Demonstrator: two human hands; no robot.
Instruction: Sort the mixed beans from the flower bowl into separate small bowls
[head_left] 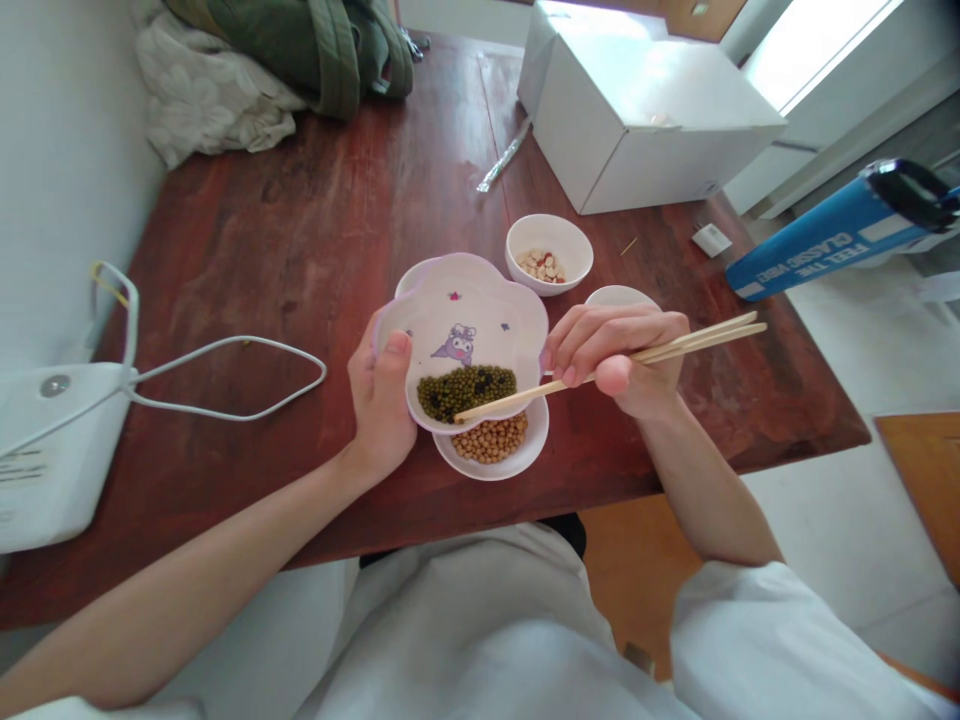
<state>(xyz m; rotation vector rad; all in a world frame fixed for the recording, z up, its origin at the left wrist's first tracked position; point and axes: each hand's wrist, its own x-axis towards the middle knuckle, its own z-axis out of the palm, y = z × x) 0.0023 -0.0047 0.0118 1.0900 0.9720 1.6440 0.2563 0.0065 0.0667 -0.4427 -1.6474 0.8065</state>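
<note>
We sit at a dark red wooden surface (315, 230), with a big white cardboard box (637, 120) at its far right and a heap of green and white cloth (262, 70) at the far left; a white appliance (45, 450) with a looping cord rests at the near left edge, and a blue cylinder (832, 235) juts in from the right. Our left hand (382, 400) holds a flower-shaped plate (469, 325) by its left rim, thumb on top and fingers underneath, tilted up above a white bowl of tan beans (495, 445). The plate is pale lilac with a small cartoon figure printed on it, and a pile of green beans (465, 390) has gathered at its low near edge. It looks light and stiff, with a smooth, slick face, so we judge the rim the sound place to hold it, and the beans likely to slide or roll freely. Our right hand (622, 355) pinches a pair of wooden chopsticks (600, 375), tips pressed together and resting at the near edge of the green pile. Farther off stands a small white bowl of peanuts (549, 255), and another white bowl (619, 296) peeks out behind the right hand.
</note>
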